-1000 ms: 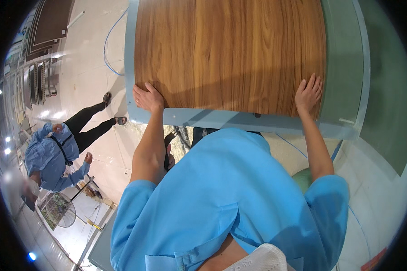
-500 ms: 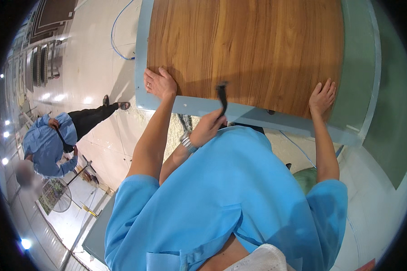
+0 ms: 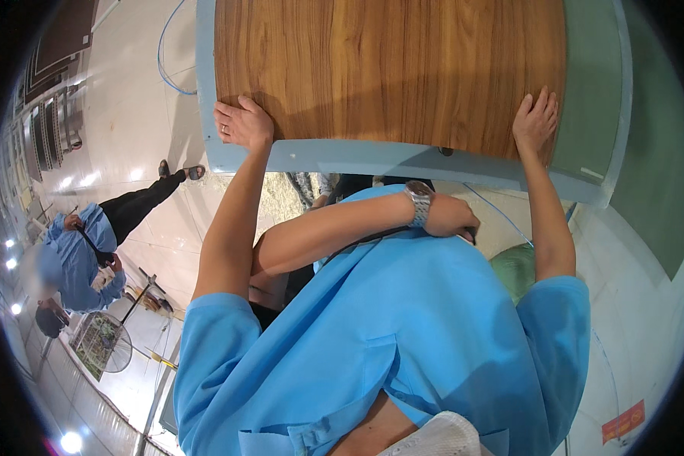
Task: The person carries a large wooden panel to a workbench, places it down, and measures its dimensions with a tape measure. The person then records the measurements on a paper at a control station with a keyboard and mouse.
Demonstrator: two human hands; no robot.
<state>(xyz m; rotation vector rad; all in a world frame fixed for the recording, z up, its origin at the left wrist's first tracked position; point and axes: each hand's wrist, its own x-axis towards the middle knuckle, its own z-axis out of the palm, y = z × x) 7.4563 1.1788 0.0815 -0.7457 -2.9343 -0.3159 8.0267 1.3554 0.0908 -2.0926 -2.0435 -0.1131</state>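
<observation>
A wood-grain panel (image 3: 387, 68) lies on a grey-blue table (image 3: 319, 156) in front of me. My left hand (image 3: 243, 121) rests flat on the panel's near left corner, fingers stretched, a ring on one finger. On the near right corner lies my right hand (image 3: 536, 121), its fingers spread. Another person's arm reaches from my left across my waist. That person's hand (image 3: 450, 216), with a silver watch (image 3: 418, 201), is closed on a black strap (image 3: 374, 235) that runs over my blue shirt; part of the strap is hidden under the arm.
At the left a person in a blue shirt (image 3: 83, 247) stands by a round wire-guarded fan (image 3: 102, 342). A blue hose (image 3: 162, 61) lies on the floor beyond the table's left edge. A green bundle (image 3: 515, 270) sits below the table near my right arm.
The other person's hand has moved rightward across my waist, drawing the black strap, which earlier stuck up, along my front. My hands stay on the panel. The view has shifted slightly.
</observation>
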